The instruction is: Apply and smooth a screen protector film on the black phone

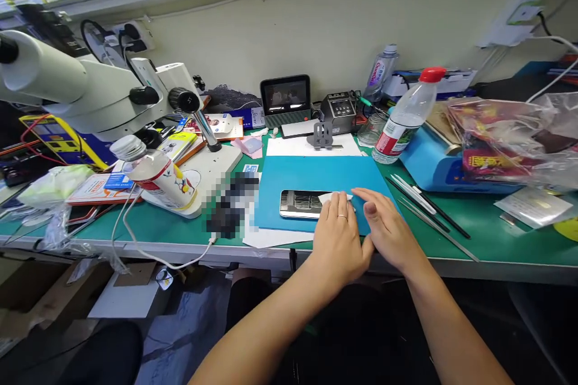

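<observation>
A phone (pixel 300 204) lies flat on a blue mat (pixel 302 174), its dark face up and its right part covered. My left hand (pixel 338 237), with a ring on one finger, is closed on a small white wipe (pixel 326 198) and presses it against the phone. Only the wipe's edges show past the fingertips. Close beside it, my right hand (pixel 388 228) is open at the phone's right end, fingers stretched out and thumb raised. Whether the right fingers touch the phone is hidden.
A microscope (pixel 58 81) and a bottle (pixel 160 177) stand left. Behind the mat are a small screen (pixel 286 96) and a metal holder (pixel 322 135). Tweezers and thin tools (pixel 424 204), a red-capped bottle (pixel 404 120) and a blue device (pixel 428 159) lie right. A white cable (pixel 180 266) hangs in front.
</observation>
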Demonstrator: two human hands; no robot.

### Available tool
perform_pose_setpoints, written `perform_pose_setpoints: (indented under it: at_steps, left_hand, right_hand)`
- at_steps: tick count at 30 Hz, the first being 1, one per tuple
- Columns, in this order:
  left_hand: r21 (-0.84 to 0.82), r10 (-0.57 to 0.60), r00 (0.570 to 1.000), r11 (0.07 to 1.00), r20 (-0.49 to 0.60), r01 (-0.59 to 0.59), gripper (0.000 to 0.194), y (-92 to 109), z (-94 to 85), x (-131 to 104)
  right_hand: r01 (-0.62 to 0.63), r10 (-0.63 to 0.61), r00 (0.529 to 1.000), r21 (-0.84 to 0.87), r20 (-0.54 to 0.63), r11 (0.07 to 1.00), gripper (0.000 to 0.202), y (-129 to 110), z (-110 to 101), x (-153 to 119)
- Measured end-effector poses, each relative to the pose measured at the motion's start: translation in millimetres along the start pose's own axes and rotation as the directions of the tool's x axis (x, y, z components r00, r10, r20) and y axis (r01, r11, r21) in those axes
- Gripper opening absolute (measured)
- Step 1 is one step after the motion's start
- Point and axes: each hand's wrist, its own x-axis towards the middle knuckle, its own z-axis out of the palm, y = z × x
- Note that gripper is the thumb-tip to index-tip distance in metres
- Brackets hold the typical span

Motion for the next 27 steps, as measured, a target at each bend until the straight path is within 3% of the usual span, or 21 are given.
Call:
perform_pose_setpoints:
  at_steps: [3, 7, 10, 12, 15, 19, 21, 24, 27]
  left_hand:
    - [-0.006, 0.027, 1.0, 1.0, 0.007, -0.027, 0.071, -8, -5.2, -22]
    - [0.028, -0.024, 0.999, 0.999, 0.027, 0.023, 0.066, -46, -17.0, -47]
    - [0.081, -0.131, 0.991, 0.988, 0.029, 0.129, 0.064, -75, -23.6, -44]
    - [0.107, -0.198, 0.98, 0.975, 0.023, 0.195, 0.065, -82, -24.1, -34]
    - [0.103, -0.231, 0.973, 0.968, -0.003, 0.23, 0.071, -64, -18.2, -18]
    - [0.034, -0.125, 0.992, 0.992, 0.0, 0.125, 0.076, -16, -5.9, -4]
    - [0.022, -0.094, 0.996, 0.995, 0.002, 0.094, 0.073, -2, -2.8, -3]
    - [0.005, -0.048, 0.999, 0.999, 0.01, 0.048, 0.069, -8, -5.2, -12]
    - [0.018, -0.031, 0.999, 0.999, 0.017, 0.031, 0.066, -34, -14.9, -33]
  right_hand:
    - [-0.005, 0.005, 1.0, -0.01, 0.002, 1.0, 0.078, -1, 0, 0]
    - [-0.033, 0.034, 0.999, -0.031, 0.022, 0.999, 0.075, -6, 1, -1]
    - [-0.06, 0.062, 0.997, -0.04, 0.039, 0.997, 0.075, -8, 0, -2]
    - [-0.077, 0.078, 0.996, -0.046, 0.039, 0.996, 0.075, -8, 0, -2]
    - [-0.063, 0.064, 0.998, -0.05, 0.03, 0.997, 0.076, -5, 1, -2]
    - [0.005, -0.005, 1.0, -0.02, 0.002, 1.0, 0.08, -1, 3, 0]
    - [0.007, -0.007, 1.0, 0.001, -0.015, 1.0, 0.081, 0, 2, 1]
    - [-0.014, 0.015, 1.0, 0.028, -0.016, 1.0, 0.08, -2, -1, 1]
    - [-0.037, 0.037, 0.999, 0.031, 0.005, 0.999, 0.08, -7, -4, 0]
